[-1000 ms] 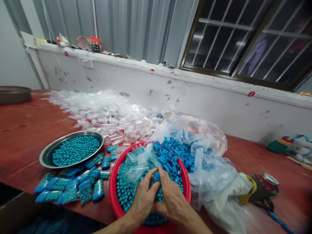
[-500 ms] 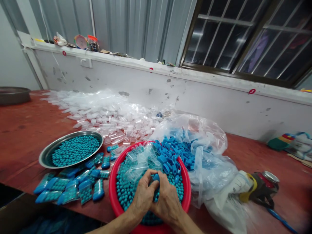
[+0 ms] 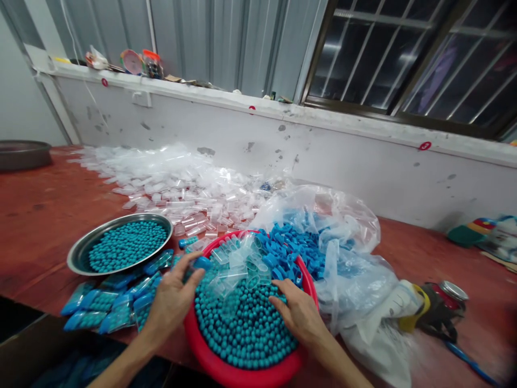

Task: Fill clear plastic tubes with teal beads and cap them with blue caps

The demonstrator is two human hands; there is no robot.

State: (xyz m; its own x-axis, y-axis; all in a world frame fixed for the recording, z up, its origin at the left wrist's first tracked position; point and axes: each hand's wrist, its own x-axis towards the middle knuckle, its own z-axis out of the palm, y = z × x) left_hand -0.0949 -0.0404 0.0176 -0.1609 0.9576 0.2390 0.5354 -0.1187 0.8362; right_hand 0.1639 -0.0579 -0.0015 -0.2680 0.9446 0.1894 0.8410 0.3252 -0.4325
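Observation:
My left hand (image 3: 173, 293) is closed on a small container with a blue cap (image 3: 202, 263), at the left rim of the red basin (image 3: 193, 345); fingers hide most of its body. Thumb and fingers apart, my right hand (image 3: 297, 310) hovers over the basin's right side with nothing in it. Teal beads (image 3: 250, 328) fill the basin. Clear empty containers (image 3: 242, 264) lie on the beads, just beyond my right fingertips. Blue caps (image 3: 283, 250) are heaped at the basin's back right. Several filled, capped containers (image 3: 97, 302) lie on the table to the left.
A steel bowl (image 3: 75, 258) of teal beads stands at the left. Behind spreads a pile of clear containers (image 3: 194, 188). Plastic bags (image 3: 355, 275) and a red jar with a silver lid (image 3: 450, 293) are at the right. A brown pan (image 3: 24, 156) sits far left.
My hands were together over the basin around a blue-capped container. Now they are apart: the left has carried it leftward to the rim, the right has moved right and opened.

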